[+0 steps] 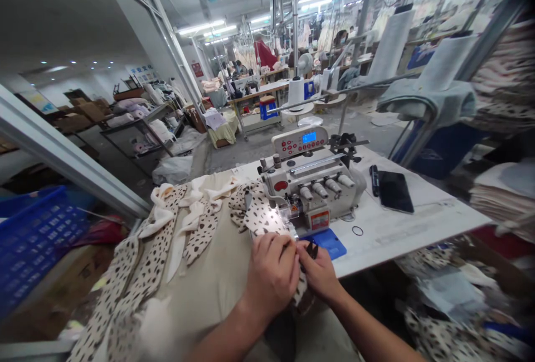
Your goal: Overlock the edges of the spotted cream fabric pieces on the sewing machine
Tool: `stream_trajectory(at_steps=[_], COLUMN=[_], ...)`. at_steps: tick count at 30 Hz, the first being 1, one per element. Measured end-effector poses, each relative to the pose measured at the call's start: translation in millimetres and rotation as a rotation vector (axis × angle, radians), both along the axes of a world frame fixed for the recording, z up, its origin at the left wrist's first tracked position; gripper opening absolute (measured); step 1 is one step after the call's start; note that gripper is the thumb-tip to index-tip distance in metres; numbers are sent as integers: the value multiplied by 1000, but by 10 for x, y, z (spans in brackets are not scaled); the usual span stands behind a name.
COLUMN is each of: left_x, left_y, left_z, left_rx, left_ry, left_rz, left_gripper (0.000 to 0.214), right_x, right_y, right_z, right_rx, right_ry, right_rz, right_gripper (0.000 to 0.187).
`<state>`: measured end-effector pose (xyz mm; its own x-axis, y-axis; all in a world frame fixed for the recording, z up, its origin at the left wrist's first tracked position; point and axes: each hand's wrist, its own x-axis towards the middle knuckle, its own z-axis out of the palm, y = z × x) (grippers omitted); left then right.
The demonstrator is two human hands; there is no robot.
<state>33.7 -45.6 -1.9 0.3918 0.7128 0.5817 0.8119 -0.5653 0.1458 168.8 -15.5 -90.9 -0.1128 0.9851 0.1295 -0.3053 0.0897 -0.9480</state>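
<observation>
At left, spotted pieces (156, 250) are laid out — seemingly for easy reach. At lower centre, the cloth (259, 218) is pinched by the left hand (273, 264) before the machine (315, 181), apparently to be steadied. Dark snips (311, 249) are held in the right hand (321, 273); whether cloth is also gripped there cannot be told. The pinched edge is hidden; the pieces' near ends are blurred.

There are two hands (271, 267) (321, 270), one nearby sewing machine (320, 175) and one phone (396, 191).
</observation>
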Motion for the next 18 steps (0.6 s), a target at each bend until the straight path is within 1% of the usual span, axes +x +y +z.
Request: stream_trajectory(at_steps=[4, 9, 18], left_x=[-3, 2, 14], left_y=[1, 6, 25], left_z=[-5, -17, -19], left_rx=[10, 13, 0], left_ry=[-5, -12, -14], left_rz=[-6, -20, -12], left_gripper=[24, 24, 25], right_x=[-5, -4, -5], right_y=[1, 3, -16], right_z=[-41, -46, 29], right_rx=[-13, -29, -54], right_ry=[24, 54, 73], right_rz=[15, 34, 27], right_gripper=[41, 40, 42])
